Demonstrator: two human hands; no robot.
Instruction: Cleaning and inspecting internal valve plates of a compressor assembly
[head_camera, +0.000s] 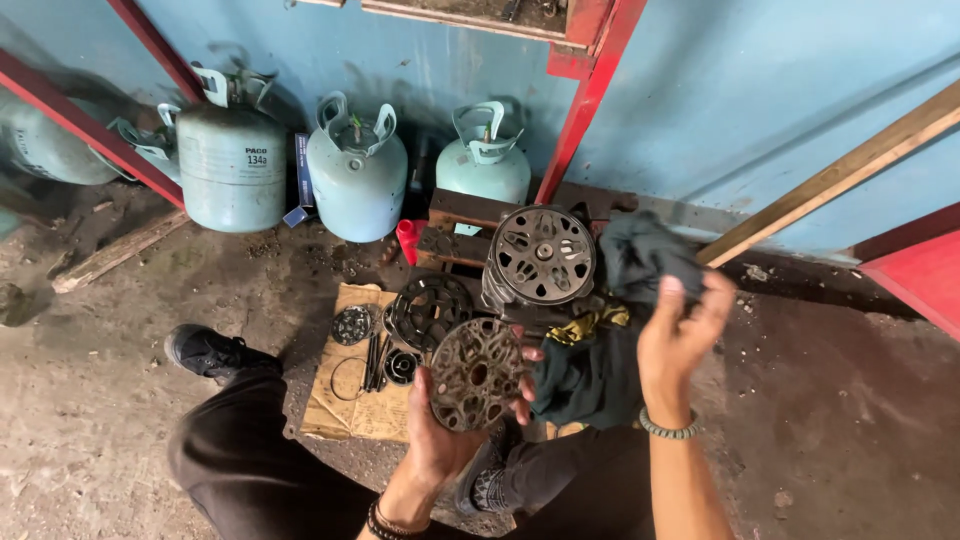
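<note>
Left hand (440, 425) closed around rusty disc (476, 373), held face-up above the knees, thumb on one edge, fingertips curled over the other. Right hand (680, 335) pinching dark rag (640, 262), raised just right of the disc, rest of the cloth hanging toward the lap. Compressor (540, 262) upright on wooden blocks just beyond; small parts spread on cardboard (345, 400) to the left; gas cylinders (355, 175) along the blue wall. Likely risks: disc slipping from the edge-only grip onto the parts below; loose rag snagging in the disc's holes; grit off the floor reaching the cleaned face
</note>
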